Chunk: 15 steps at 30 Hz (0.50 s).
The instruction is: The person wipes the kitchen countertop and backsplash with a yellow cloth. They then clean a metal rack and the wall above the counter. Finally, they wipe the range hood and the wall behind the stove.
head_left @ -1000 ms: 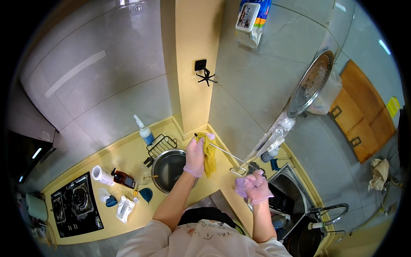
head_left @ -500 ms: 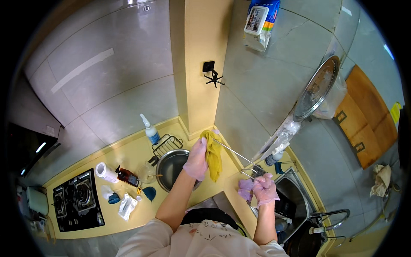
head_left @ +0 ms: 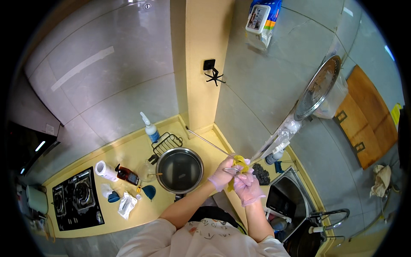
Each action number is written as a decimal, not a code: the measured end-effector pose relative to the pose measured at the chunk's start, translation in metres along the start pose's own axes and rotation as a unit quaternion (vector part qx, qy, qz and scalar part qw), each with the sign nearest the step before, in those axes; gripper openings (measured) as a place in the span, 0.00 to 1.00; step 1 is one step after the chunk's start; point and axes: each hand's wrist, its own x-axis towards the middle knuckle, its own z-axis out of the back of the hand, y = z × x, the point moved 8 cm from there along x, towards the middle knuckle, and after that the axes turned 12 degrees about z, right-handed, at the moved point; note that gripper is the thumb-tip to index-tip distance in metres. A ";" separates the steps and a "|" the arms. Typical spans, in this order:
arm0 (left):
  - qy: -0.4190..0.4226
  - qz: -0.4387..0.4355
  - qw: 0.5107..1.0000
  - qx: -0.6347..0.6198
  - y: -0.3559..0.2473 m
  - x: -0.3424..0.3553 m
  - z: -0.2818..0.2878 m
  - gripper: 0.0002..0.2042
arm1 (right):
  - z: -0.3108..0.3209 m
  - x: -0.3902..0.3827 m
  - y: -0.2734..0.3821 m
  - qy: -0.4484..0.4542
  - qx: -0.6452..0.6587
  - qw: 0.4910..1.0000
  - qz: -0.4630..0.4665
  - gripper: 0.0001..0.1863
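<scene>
Head view, yellow counter (head_left: 210, 160), tiled walls (head_left: 128, 73)

You are holding a slender silver rod (head_left: 210, 142) aslant above the worktop (head_left: 128, 150), its dark tip pointing leftward and away, toward the back edge. Its near end is forming a bent wire loop (head_left: 231, 168) in your grip. You are bunching a crumpled yellow cloth (head_left: 240, 161) at the rod's near part, over the right-hand stretch near the front edge; your grip is hiding whether it is fully encircling the rod.
</scene>
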 end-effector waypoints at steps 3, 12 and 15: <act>0.048 -0.055 0.996 0.047 -0.025 -0.012 0.007 0.12 | -0.014 -0.012 0.002 0.037 0.025 0.999 -0.024 0.11; 0.130 -0.027 0.991 0.009 0.010 0.020 -0.003 0.10 | -0.010 -0.015 -0.017 -0.024 -0.099 0.995 -0.017 0.09; 0.097 -0.042 0.994 -0.001 0.007 0.028 0.025 0.08 | -0.029 -0.024 -0.002 -0.057 -0.456 0.884 0.088 0.14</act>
